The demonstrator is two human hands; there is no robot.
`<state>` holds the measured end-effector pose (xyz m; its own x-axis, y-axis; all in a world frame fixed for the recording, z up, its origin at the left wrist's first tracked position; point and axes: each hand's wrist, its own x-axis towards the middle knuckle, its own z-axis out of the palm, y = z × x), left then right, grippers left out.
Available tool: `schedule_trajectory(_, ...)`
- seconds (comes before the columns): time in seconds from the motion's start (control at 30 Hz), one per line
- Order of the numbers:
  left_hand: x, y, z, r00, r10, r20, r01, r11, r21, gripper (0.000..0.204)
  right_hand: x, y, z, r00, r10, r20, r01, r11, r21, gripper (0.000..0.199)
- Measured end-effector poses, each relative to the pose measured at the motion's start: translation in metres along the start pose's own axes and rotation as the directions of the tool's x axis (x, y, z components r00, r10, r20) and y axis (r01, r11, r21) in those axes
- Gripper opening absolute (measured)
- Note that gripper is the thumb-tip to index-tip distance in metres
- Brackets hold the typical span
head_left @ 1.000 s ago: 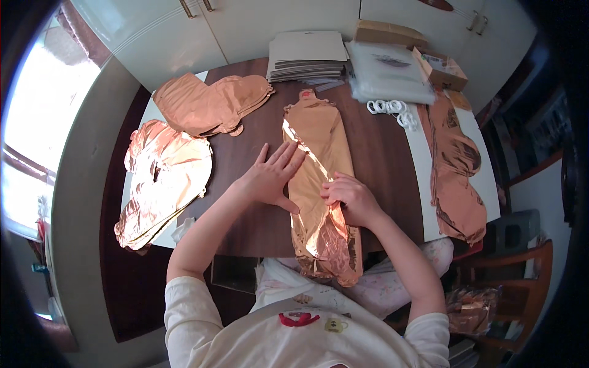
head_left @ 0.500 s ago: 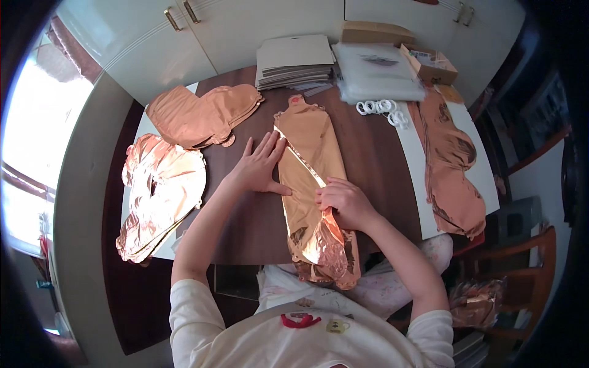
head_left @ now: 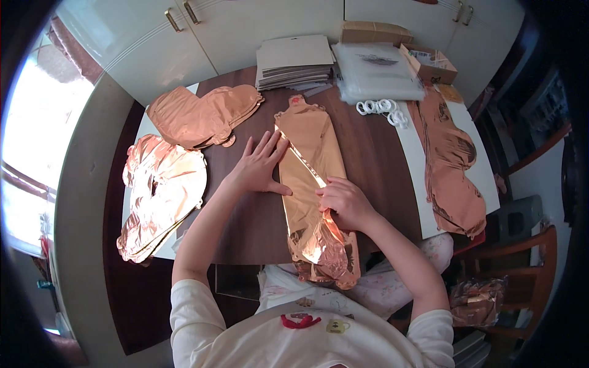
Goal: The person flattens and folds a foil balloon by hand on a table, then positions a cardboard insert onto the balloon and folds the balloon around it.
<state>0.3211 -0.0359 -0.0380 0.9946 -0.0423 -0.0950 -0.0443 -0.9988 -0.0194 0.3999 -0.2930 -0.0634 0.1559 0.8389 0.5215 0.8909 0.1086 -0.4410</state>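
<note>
A long, flat rose-gold foil balloon, apparently atop others, lies lengthwise before me, its crumpled near end hanging past the table edge toward my lap. My left hand rests on its left side, fingers spread and thumb stretched across the foil. On the right side, my right hand is closed on a folded flap of the foil, fingers curled and partly hidden. A shiny crease runs slanting between the two hands. Below my right hand, the foil bunches up in wrinkles.
More foil balloons lie at the left in two piles, one far and one near, with another pile at the right. Behind are stacked cards, clear plastic bags, white ribbon rolls and a small open box. A wooden chair stands right.
</note>
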Motion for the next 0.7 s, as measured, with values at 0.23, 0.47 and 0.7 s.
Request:
schedule_trajectory(0.23, 0.0007, 0.0002, -0.0005, 1.000, 0.009, -0.012, -0.009, 1.000, 0.022, 0.128, 0.0010, -0.0020, 0.0001, 1.000, -0.017, -0.009, 0.017, 1.000, -0.025, 0.012)
schedule_trajectory(0.47, -0.0003, -0.0006, 0.0001, 0.997, 0.038, -0.069, -0.037, 0.999, 0.024, 0.120, 0.0000, -0.0017, -0.0001, 1.000, -0.013, 0.014, 0.014, 0.997, -0.081, 0.012)
schedule_trajectory(0.7, 0.0015, -0.0008, -0.0010, 1.000, 0.009, -0.010, -0.008, 0.999, 0.037, 0.124, 0.0012, -0.0031, -0.0008, 0.999, -0.024, 0.023, 0.026, 0.995, -0.096, 0.013)
